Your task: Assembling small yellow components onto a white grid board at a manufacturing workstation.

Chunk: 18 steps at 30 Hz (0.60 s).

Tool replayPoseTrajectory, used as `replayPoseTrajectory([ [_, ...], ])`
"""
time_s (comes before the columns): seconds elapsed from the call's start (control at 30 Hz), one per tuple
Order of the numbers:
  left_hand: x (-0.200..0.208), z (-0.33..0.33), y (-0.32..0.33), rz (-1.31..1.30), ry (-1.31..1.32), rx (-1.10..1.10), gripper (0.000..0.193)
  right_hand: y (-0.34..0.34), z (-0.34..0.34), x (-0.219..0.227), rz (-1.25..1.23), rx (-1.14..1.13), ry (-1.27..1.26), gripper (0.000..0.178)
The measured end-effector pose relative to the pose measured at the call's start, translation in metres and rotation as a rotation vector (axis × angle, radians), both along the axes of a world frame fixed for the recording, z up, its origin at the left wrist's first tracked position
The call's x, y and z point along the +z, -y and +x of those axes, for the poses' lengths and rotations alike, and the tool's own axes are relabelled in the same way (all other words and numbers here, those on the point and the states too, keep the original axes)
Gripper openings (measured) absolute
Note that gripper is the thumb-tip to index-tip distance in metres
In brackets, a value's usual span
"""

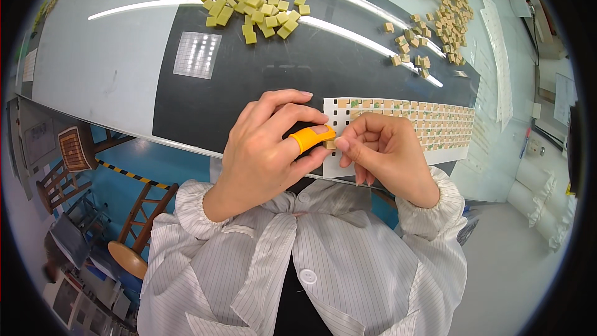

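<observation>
Two hands are held close together at the near edge of the dark mat [249, 81]. A small tan square [331, 144] is pinched between the left hand's [264, 149] thumb, capped with an orange finger cot [311, 137], and the right hand's [388, 152] curled fingertips. It sits right at the near left corner of the white grid sheet [448, 126], most of which looks filled with squares already. So the step in hand seems to be seating or peeling one piece at that sheet corner. Next, a careful line-up with an open cell would probably be needed, then a light press. Loose yellow-green squares [258, 6] are piled far off, tan ones [435, 12] far right.
</observation>
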<state>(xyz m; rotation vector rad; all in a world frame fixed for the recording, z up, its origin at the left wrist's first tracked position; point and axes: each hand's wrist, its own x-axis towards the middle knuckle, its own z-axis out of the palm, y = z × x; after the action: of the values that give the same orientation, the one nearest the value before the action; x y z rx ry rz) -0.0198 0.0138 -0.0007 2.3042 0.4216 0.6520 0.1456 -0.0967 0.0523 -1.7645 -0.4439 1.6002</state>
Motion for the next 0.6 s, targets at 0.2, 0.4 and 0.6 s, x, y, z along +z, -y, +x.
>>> replayPoseTrajectory([
  [0.2,0.0004,0.0001,-0.0012,0.004,-0.003,-0.003,0.021,-0.0007,-0.0002,-0.0007,0.0,-0.001,0.005,0.016],
  [0.4,-0.0004,0.0002,-0.001,0.005,0.005,0.0,0.02,-0.001,-0.0019,-0.0018,-0.012,0.003,0.032,0.016],
  [0.6,-0.0005,0.0007,-0.0005,0.0,0.002,0.006,0.02,0.0028,-0.0015,-0.0045,0.07,-0.035,0.02,0.014],
])
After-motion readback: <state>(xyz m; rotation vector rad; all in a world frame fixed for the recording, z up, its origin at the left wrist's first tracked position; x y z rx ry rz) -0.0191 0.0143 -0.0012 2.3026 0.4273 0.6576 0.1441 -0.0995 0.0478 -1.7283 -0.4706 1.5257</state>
